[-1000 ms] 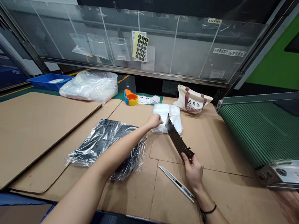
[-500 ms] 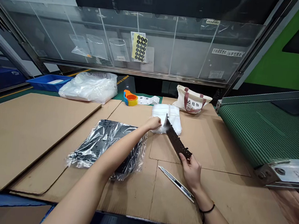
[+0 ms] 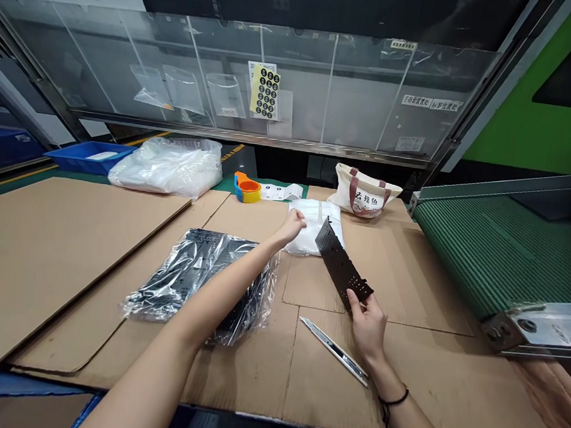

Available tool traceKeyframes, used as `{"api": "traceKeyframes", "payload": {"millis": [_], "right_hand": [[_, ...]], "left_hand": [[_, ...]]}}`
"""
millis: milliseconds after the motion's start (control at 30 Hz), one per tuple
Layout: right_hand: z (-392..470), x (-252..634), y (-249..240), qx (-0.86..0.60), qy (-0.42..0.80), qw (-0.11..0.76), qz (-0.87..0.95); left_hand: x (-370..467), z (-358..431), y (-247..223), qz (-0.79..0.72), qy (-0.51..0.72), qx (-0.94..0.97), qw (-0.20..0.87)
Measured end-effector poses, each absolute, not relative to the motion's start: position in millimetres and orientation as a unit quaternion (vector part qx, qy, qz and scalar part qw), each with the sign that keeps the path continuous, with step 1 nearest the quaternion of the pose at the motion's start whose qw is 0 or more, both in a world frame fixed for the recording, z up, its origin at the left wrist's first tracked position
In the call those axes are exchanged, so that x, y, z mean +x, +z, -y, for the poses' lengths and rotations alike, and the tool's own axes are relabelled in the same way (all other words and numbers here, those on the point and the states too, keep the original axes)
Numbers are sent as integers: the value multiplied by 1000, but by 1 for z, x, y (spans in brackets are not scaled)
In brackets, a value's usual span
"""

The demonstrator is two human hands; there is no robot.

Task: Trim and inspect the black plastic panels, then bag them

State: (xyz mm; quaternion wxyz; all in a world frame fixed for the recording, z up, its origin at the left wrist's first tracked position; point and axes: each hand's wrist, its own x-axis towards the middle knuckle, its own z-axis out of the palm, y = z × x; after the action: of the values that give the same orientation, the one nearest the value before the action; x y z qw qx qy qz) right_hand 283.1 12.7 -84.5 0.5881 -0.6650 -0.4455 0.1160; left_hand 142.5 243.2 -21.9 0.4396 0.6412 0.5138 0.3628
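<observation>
Right grip (image 3: pixel 369 328) clamps long black perforated panel (image 3: pixel 340 261), slanting toward far edge of brown surface (image 3: pixel 425 379); curled left grip (image 3: pixel 292 226) nears its tip

Holding the bare left arm (image 3: pixel 201 316) outstretched, with fingers (image 3: pixel 295 220) of the left hand (image 3: pixel 291 230) loosely curled; nearer and right of those, pinching between thumb (image 3: pixel 354 304) and fingers of the right hand (image 3: pixel 369 324), with right wrist (image 3: pixel 386 376) and forearm (image 3: pixel 421 426) slanting back behind them.
</observation>
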Motion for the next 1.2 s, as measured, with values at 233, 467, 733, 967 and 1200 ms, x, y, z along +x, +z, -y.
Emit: {"api": "traceKeyframes", "payload": {"millis": [233, 467, 733, 967, 1200], "right_hand": [[-9, 284, -86, -655, 137, 641, 376], [-9, 293, -80, -609, 215, 684, 339], [11, 292, -58, -487, 564, 629, 221], [44, 263, -74, -485, 492, 716, 101], [52, 245, -104, -493, 474, 717, 138]], "left_hand": [[111, -236, -22, -589, 263, 715, 271], [102, -240, -7, -582, 227, 758, 188], [97, -217, 7, -427, 147, 865, 216], [114, -167, 2, -382, 162, 907, 73], [114, -144, 5, -400, 172, 897, -79]]}}
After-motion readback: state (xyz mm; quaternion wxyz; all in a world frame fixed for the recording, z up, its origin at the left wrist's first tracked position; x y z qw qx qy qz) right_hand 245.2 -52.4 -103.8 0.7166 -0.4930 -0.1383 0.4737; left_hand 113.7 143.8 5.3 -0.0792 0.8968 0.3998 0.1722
